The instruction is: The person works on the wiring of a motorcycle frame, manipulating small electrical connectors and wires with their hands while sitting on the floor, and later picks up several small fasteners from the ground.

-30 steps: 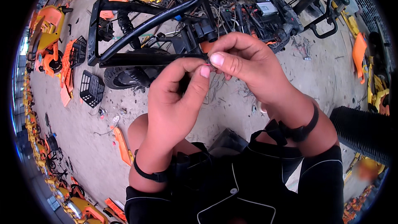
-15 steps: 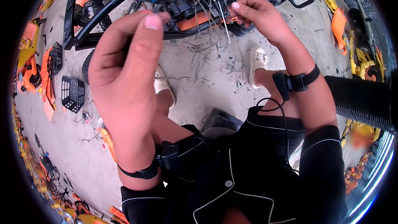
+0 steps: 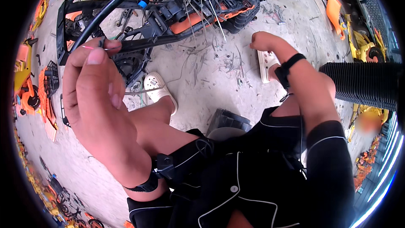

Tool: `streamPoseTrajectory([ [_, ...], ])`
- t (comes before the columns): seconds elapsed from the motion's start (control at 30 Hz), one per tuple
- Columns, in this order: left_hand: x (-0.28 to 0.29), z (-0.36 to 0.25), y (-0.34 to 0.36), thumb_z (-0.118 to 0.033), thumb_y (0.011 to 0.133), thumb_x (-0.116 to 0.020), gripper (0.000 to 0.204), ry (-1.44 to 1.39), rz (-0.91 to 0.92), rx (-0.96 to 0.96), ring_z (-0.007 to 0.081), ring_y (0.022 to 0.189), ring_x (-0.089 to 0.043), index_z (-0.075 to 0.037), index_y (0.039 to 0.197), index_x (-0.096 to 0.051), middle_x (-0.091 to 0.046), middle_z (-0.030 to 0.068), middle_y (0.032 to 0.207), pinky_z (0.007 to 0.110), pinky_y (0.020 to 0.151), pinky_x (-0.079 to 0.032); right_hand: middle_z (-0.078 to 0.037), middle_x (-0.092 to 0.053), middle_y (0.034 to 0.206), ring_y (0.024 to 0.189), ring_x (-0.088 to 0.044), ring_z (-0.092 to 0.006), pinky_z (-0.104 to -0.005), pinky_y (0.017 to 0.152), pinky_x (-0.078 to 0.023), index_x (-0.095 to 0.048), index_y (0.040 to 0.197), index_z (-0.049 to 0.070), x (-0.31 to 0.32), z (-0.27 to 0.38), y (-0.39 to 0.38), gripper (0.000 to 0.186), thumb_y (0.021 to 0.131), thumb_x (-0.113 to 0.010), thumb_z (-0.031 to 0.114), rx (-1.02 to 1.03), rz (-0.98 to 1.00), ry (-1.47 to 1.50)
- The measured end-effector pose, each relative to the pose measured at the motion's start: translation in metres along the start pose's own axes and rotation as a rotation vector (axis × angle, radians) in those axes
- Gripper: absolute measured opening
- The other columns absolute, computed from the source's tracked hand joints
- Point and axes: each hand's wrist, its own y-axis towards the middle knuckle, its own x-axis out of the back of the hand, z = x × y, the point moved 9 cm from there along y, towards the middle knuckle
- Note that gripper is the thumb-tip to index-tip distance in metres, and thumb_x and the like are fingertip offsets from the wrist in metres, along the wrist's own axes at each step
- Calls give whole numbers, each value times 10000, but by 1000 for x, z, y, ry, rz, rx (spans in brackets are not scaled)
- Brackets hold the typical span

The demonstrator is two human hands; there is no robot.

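Observation:
My left hand (image 3: 101, 97), raised at the left, pinches a short, thin wire (image 3: 87, 47) between thumb and forefinger. It looks pinkish, with a small dark piece (image 3: 101, 43) at the fingertips. A thin grey strand (image 3: 143, 93) shows beside the curled fingers and runs over my left shoe; whether the hand holds it is unclear. Above my right shoe (image 3: 266, 65), my right hand (image 3: 270, 44) is turned with its back up and its fingers bent under. What it holds, if anything, is hidden. A long-shafted screwdriver (image 3: 217, 17) leans on the pile of parts ahead, apart from both hands.
A black tubular frame (image 3: 114, 10) with dark and orange parts stands in front. Cut scraps (image 3: 211, 63) litter the concrete floor between my feet. A ribbed black hose (image 3: 363, 85) is at the right. Orange and yellow panels (image 3: 335, 14) lie along both sides.
My left hand has moved left and lower, still pinching. The right hand has drawn back from the pile towards my right shoe and turned its back up. The view has shifted slightly.

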Motion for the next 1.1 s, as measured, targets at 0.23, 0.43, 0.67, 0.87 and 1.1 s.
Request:
streamPoseTrajectory([
  [0.23,-22,13,-8,-126,908,-642,143,52,17,129,55,645,-423,11,927,-607,-562,27,805,196,526,-339,-221,-715,806,734,-712,-366,-444,760,-560,-717,853,-39,-168,-65,114,348,843,-547,264,-135,-148,437],
  [0.43,-35,38,-6,-43,913,-671,104,123,203,120,97,792,-597,27,975,-626,-672,64,906,230,697,-482,-279,-654,1194,1139,-636,-384,-467,963,-504,-705,1063,-12,-330,-76,73,345,860,-562,227,-420,37,442],
  [0.67,-71,69,-7,-23,921,-662,119,204,283,255,82,720,-574,40,999,-599,-660,68,848,225,666,-478,-273,-635,1232,1153,-627,-405,-480,971,-510,-535,1251,-13,-323,-67,62,400,923,-556,215,-587,-90,505],
  [0.87,-91,84,-5,-31,955,-645,125,417,420,276,44,795,-531,26,1064,-623,-668,46,969,184,716,-436,-251,-669,1162,1097,-655,-405,-484,924,-529,-550,1196,1,-336,-77,70,294,950,-504,155,-679,-162,555],
  [1.1,-89,86,5,-20,947,-641,108,436,428,186,38,699,-480,36,1038,-625,-610,18,870,187,613,-380,-245,-666,1178,1117,-647,-393,-466,944,-521,-584,1183,0,-333,-66,71,316,923,-519,167,-697,-168,578],
])
